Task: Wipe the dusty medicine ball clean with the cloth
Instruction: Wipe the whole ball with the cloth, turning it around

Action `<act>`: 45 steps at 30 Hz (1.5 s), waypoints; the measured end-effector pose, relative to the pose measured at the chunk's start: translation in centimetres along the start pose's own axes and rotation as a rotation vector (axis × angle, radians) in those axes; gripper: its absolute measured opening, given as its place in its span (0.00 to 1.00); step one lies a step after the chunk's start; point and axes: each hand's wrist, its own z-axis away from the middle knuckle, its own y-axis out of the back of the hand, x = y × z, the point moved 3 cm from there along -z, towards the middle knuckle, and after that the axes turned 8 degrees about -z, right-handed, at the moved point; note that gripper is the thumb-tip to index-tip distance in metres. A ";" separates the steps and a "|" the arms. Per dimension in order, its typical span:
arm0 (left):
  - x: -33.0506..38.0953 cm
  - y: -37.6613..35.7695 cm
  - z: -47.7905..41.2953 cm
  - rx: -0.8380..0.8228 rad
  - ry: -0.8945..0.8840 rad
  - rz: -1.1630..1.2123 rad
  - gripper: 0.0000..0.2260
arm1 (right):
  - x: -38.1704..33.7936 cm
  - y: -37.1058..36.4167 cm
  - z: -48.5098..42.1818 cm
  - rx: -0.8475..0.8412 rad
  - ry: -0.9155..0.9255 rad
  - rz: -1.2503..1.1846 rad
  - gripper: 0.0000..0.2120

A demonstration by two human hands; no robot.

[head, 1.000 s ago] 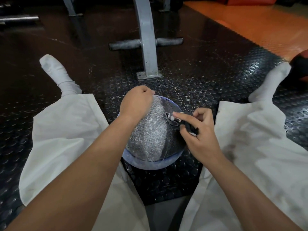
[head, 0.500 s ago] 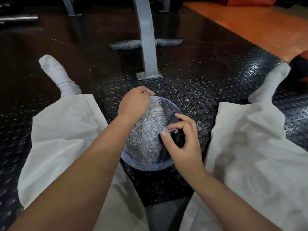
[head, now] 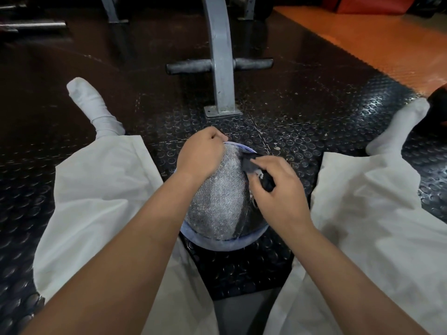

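Note:
The medicine ball sits on the studded floor between my spread legs. Its textured top is grey with dust, its right side looks darker, and a blue band runs round the lower part. My left hand rests on the ball's upper left with the fingers curled over its far side. My right hand grips a small dark cloth and presses it against the ball's upper right. Most of the cloth is hidden in the palm.
A grey metal machine post with a black crossbar stands bolted to the floor just beyond the ball. My legs in white trousers flank the ball. A dark ball lies far right by the orange floor.
My right hand with the cloth has slid from the ball's lower right up to its upper right. The left hand has stayed in place on the ball.

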 end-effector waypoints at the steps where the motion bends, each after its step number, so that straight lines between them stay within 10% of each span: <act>1: 0.0 -0.1 0.1 -0.012 -0.007 -0.026 0.13 | 0.0 0.0 0.4 0.005 0.025 0.050 0.12; 45: 1.2 -0.5 0.3 -0.032 -0.054 -0.123 0.11 | -1.8 -0.3 -6.2 -0.241 -0.200 0.177 0.10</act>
